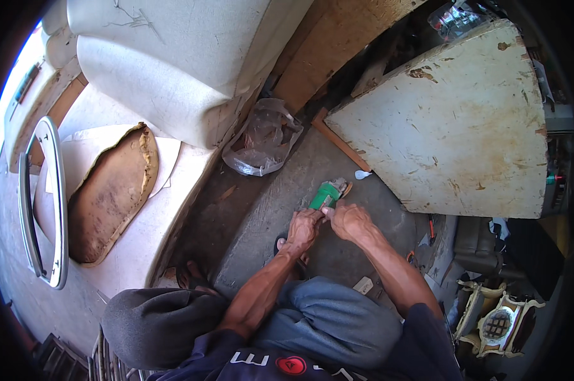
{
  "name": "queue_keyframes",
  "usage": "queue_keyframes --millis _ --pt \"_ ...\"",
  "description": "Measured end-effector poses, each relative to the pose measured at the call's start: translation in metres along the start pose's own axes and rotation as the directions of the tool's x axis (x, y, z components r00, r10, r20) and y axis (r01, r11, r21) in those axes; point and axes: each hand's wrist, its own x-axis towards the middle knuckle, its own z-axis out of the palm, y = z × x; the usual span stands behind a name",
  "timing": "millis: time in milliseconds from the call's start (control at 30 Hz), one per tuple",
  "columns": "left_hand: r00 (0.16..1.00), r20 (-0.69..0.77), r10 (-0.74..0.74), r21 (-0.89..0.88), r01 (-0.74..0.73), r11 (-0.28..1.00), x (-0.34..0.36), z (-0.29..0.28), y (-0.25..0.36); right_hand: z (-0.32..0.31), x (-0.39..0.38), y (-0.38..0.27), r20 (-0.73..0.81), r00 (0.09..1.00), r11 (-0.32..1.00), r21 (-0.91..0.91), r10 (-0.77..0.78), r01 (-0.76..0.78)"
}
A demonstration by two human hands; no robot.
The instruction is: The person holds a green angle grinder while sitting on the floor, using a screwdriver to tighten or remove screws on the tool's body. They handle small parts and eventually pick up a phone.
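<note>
A green angle grinder [327,193] with a disc at its far end is held low over the concrete floor, pointing up and to the right. My left hand [303,228] is wrapped round its rear body. My right hand [348,221] is closed beside it, with thumb or fingers at the grinder's side. Just beyond the tool lie a small pale object [362,174] and a wooden strip [341,141].
A cream seat [153,57] at left holds a stained foam pad [112,190] and an oval frame [61,203]. A plastic bag [261,140], a large worn white board [452,120], grey cushions [474,247] and a carved cream object [499,324] surround me.
</note>
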Motion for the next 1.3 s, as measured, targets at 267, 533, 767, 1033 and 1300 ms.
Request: queue_keyframes --millis 267,533,767,1033,1300 --pt "0.990 -0.099 0.105 0.056 -0.100 0.993 -0.004 0.009 -0.001 0.011 -0.009 0.003 -0.051 0.974 0.975 0.014 -0.222 0.222" --pt "0.998 0.069 0.001 0.127 -0.010 0.992 -0.003 0.011 -0.008 0.001 -0.024 -0.012 -0.089 0.995 0.994 0.093 -0.050 0.058" --pt "0.998 0.064 0.014 0.114 -0.022 0.993 -0.004 0.010 -0.008 0.015 -0.022 0.002 -0.187 0.969 0.976 0.115 -0.164 0.187" --pt "0.996 0.094 -0.002 0.127 -0.010 0.992 -0.002 0.010 -0.005 0.004 -0.012 -0.005 -0.061 0.997 0.976 0.212 0.056 -0.042" --pt "0.997 -0.004 0.078 0.147 -0.077 0.986 -0.006 0.014 -0.009 0.013 -0.021 0.005 -0.070 0.996 0.971 0.230 -0.053 0.068"
